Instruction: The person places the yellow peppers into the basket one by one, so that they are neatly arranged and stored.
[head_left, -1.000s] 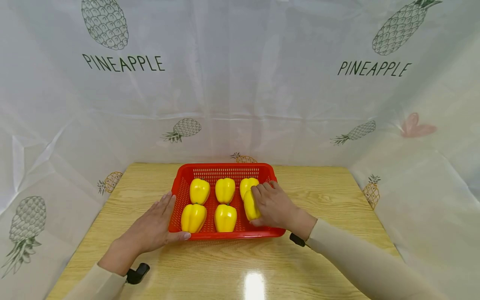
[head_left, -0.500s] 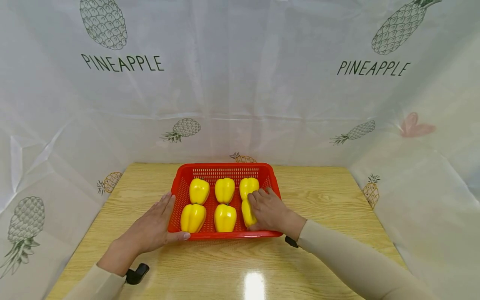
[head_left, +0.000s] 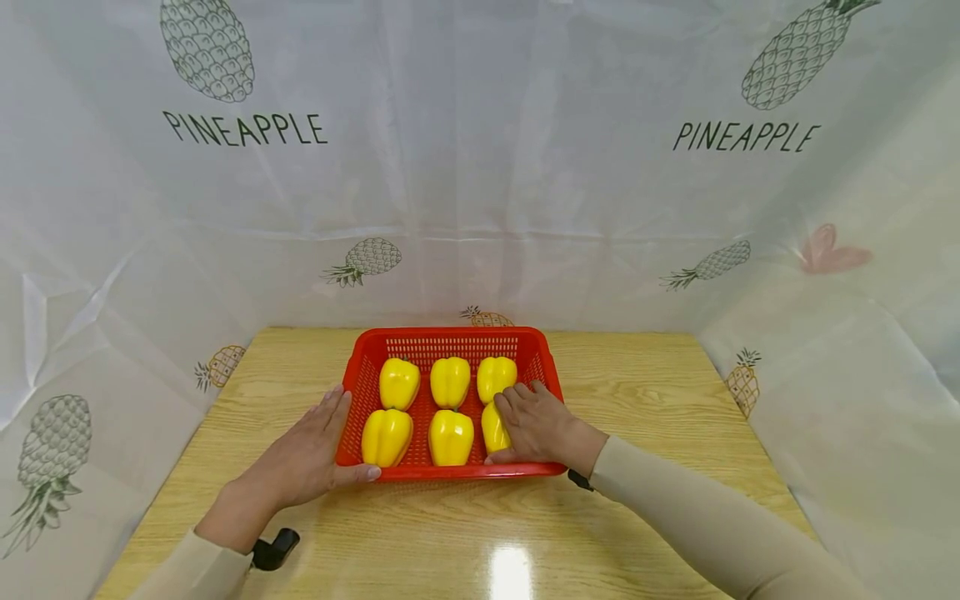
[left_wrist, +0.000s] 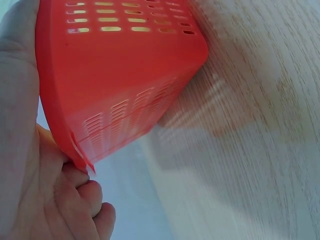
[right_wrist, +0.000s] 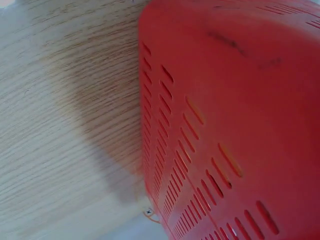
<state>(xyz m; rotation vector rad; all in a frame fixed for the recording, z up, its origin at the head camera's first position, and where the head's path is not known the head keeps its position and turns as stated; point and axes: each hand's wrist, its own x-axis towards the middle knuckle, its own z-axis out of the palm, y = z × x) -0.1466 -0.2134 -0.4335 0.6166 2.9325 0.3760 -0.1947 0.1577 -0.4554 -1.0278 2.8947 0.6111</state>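
A red perforated basket (head_left: 450, 472) stands on the wooden table, its outer wall filling much of both wrist views. Inside lie several yellow bell peppers (head_left: 450, 382) in two rows. At the basket's left front corner my left hand (head_left: 300, 454) rests on the rim, fingers straight along the left side and thumb on the front edge. My right hand (head_left: 543, 425) reaches over the right side and holds the front right bell pepper (head_left: 493, 429), mostly hidden beneath the palm. From the left wrist, the fingertips (left_wrist: 92, 197) show under the rim.
The wooden table (head_left: 420, 533) extends around the basket on its sides and front. A whitish sheet (head_left: 480, 183) printed with pineapples hangs behind the table and along both sides. Dark wrist cameras (head_left: 276, 548) sit under the wrists.
My right hand has moved slightly left and down with the front right bell pepper, which now sits lower and apart from the one behind it. The left hand has stayed in place.
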